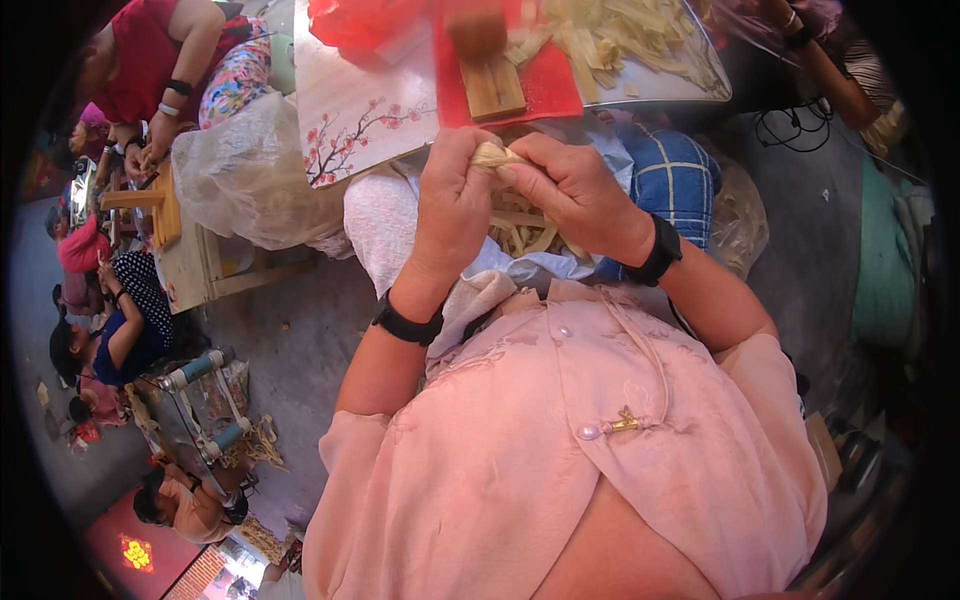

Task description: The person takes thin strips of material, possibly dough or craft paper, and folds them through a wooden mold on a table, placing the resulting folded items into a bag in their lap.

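Note:
Both hands meet in front of me above my lap, pinching one twisted bundle of pale yellow, strip-like material point(492, 156). My left hand point(452, 195) is closed on its left end. My right hand point(575, 190) grips the other end, thumb laid along it. Beneath the hands, more pale pieces point(525, 232) lie on whitish plastic in my lap, partly hidden by the wrists. Just beyond the hands, a wooden block point(492, 90) rests on a red sheet point(555, 88) on the table. What the strips are made of I cannot make out.
A heap of pale strips point(610, 45) covers the table's far right. Its white top point(340, 85) has a blossom print. A cloudy plastic bag point(245, 180) bulges to the left, beside a wooden bench point(195, 265). Several people work further left; another person's arm point(835, 80) shows at upper right.

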`<action>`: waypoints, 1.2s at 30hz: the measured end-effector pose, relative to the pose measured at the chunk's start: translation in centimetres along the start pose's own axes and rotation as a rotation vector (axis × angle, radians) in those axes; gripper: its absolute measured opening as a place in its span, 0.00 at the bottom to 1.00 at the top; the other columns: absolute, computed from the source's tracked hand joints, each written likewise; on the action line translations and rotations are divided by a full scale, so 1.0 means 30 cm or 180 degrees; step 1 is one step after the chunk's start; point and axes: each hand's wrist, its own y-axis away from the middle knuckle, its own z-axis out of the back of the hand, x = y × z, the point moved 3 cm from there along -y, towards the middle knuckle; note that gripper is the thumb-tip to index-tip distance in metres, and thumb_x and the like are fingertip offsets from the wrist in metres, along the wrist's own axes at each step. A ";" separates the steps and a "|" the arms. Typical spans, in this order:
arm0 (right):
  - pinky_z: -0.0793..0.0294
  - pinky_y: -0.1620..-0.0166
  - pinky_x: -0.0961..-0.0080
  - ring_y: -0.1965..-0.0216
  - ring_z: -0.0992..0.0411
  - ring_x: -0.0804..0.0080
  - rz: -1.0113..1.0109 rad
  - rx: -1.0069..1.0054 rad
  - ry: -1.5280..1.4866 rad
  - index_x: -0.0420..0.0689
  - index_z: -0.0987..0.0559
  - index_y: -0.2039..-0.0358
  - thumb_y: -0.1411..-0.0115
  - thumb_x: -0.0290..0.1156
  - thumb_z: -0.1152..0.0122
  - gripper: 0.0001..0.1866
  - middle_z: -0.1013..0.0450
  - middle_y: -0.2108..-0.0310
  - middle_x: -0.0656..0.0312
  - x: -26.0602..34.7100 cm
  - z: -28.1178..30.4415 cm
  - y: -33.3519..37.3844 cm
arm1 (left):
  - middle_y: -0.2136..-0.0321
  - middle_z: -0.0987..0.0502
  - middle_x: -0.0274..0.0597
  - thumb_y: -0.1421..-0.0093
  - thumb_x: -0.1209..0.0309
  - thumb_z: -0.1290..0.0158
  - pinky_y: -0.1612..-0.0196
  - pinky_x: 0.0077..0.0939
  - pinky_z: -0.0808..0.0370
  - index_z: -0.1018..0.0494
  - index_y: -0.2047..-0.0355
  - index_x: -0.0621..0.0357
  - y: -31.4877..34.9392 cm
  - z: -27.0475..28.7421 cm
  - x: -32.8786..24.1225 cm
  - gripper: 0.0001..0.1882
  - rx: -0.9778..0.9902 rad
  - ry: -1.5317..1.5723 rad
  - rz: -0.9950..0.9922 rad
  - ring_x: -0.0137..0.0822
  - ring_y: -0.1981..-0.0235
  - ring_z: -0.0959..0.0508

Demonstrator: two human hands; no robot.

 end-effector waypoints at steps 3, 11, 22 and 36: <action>0.31 0.69 0.77 0.74 0.29 0.70 0.0242 -0.0219 0.0645 0.38 0.24 0.64 0.38 0.33 0.47 0.11 0.29 0.75 0.55 -0.005 0.028 -0.007 | 0.66 0.28 0.39 0.40 0.79 0.59 0.59 0.20 0.30 0.32 0.62 0.64 0.028 -0.026 0.014 0.07 0.0616 0.2224 0.1542 0.29 0.64 0.27; 0.37 0.75 0.89 0.79 0.37 0.88 -0.1243 0.0811 -0.1973 0.39 0.21 0.66 0.39 0.30 0.43 0.08 0.27 0.75 0.68 -0.017 0.020 -0.015 | 0.69 0.27 0.33 0.42 0.84 0.50 0.61 0.16 0.30 0.30 0.62 0.64 0.038 0.013 0.037 0.08 -0.0164 0.1261 0.0664 0.21 0.68 0.28; 0.53 0.84 0.90 0.86 0.48 0.91 -0.2115 -0.0192 -0.2614 0.46 0.28 0.65 0.35 0.44 0.51 0.14 0.38 0.84 0.74 -0.101 0.065 -0.030 | 0.72 0.23 0.36 0.42 0.81 0.46 0.65 0.15 0.27 0.26 0.65 0.66 0.009 0.034 0.039 0.05 -0.0363 0.1744 0.0808 0.24 0.70 0.24; 0.43 0.78 0.89 0.80 0.40 0.88 -0.1277 0.0317 -0.1690 0.41 0.30 0.70 0.37 0.30 0.47 0.07 0.36 0.81 0.72 -0.077 -0.002 -0.032 | 0.63 0.28 0.48 0.47 0.80 0.48 0.63 0.35 0.27 0.31 0.57 0.60 -0.003 0.010 -0.020 0.16 0.0869 -0.0686 -0.0020 0.50 0.63 0.26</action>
